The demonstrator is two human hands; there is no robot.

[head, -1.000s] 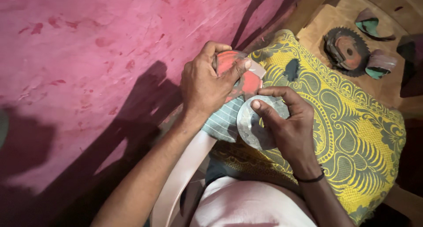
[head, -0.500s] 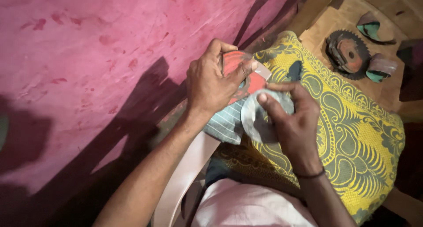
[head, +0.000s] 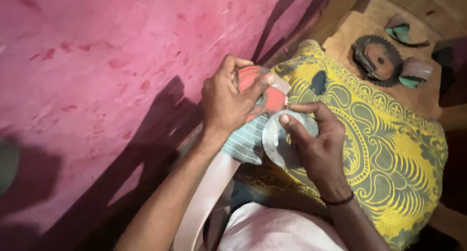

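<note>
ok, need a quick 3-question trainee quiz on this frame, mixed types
1. True or false: the left hand lies flat on the pink wall.
2. The right hand holds: A) a toothed disc, B) a grey round disc, C) a strap.
3. What lies under both hands?

Key:
1. False; it grips a red round piece.
2. B, the grey round disc.
3. A yellow patterned cloth.

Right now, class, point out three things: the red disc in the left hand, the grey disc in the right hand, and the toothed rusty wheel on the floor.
red disc (head: 272, 99), head view, its red face right of the fingers.
grey disc (head: 275, 139), head view, its bare left part beside the thumb.
toothed rusty wheel (head: 378, 60), head view, its hub.
</note>
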